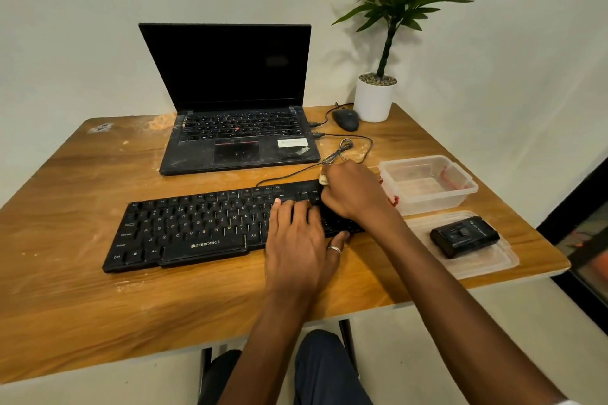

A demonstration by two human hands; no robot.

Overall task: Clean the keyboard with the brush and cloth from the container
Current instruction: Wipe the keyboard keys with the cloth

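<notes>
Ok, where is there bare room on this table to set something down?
Bare wood lies left of the laptop and keyboard, out to the table edge, and in the front strip between keyboard and near edge. The right side is crowded: container, lid with a black device, cable, mouse, plant pot.

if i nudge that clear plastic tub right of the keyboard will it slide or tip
The clear rectangular plastic tub looks empty and thin-walled, so it is probably light and would slide easily on the smooth wooden table. It is low and wide, so tipping seems unlikely. Its walls may flex if squeezed.
</notes>
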